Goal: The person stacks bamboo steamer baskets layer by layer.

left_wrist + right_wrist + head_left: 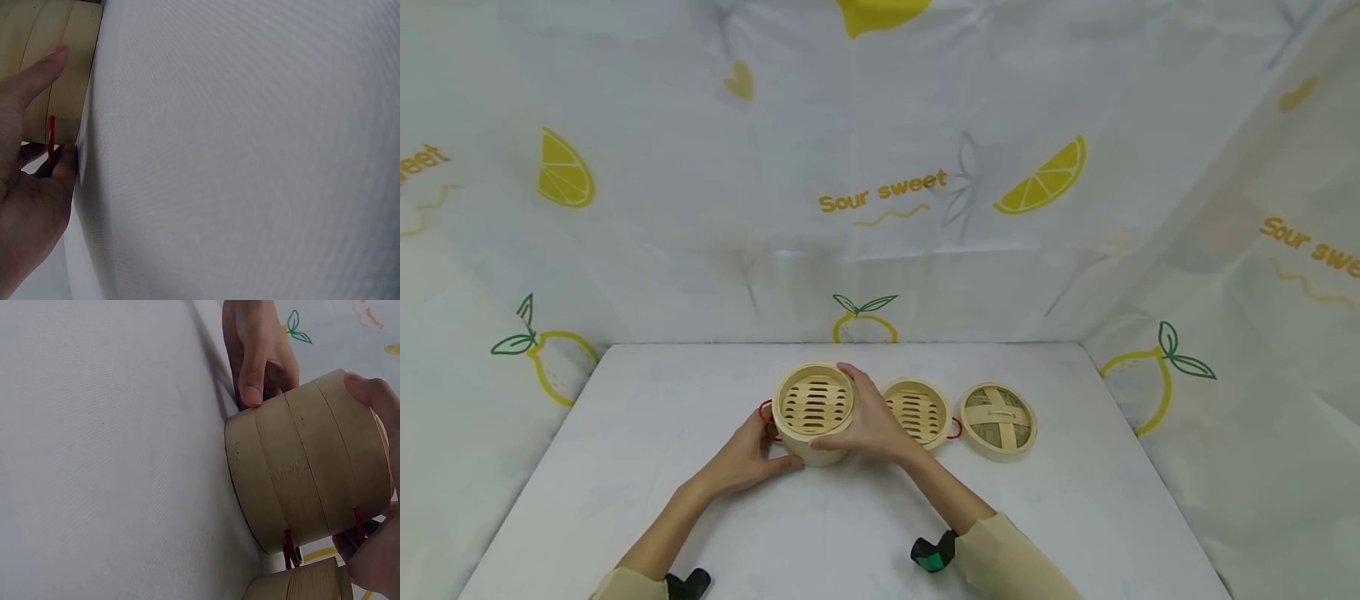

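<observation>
A stack of round bamboo steamer baskets stands on the table, the slatted floor of its top basket facing up. My left hand grips the lower part from the left, thumb along the front wall. In the left wrist view, fingers of the left hand curl behind the wall beside a red loop. My right hand holds the upper basket by its right side, thumb at the front. The right wrist view shows the stacked walls meeting closely, with the right hand at the top rim.
Just right of the stack sits another slatted steamer basket with a red loop. Beside it lies a woven bamboo lid. A white cloth covers the table, and a lemon-printed curtain rises behind.
</observation>
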Available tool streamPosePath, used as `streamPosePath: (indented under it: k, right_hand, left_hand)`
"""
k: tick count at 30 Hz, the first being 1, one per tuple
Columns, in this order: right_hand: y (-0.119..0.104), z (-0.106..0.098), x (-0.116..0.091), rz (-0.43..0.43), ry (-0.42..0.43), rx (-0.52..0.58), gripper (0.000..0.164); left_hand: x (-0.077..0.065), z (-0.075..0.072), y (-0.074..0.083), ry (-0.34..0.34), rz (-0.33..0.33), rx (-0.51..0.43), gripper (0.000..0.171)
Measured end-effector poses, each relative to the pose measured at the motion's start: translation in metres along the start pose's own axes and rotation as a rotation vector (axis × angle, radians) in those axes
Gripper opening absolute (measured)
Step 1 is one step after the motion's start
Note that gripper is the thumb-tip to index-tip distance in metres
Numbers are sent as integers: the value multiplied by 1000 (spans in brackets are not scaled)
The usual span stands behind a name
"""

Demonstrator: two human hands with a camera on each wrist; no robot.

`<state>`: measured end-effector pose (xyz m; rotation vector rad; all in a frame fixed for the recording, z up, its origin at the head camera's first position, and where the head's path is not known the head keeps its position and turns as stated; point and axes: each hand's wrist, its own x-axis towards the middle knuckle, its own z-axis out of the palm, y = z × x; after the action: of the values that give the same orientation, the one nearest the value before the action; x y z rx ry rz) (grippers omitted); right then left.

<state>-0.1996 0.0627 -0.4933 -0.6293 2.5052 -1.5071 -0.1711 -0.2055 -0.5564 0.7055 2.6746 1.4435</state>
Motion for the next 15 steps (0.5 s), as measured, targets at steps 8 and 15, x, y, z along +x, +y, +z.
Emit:
streamPosePath:
  k: [8,15]
  right_hand:
    - [0,-3,1,5,-20,-9,128]
    - [1,-5,2,12,-67,-24,128]
  left_hand:
    - [2,0,-1,-1,11,0,95]
    - [1,2,-2,10,23,8,92]
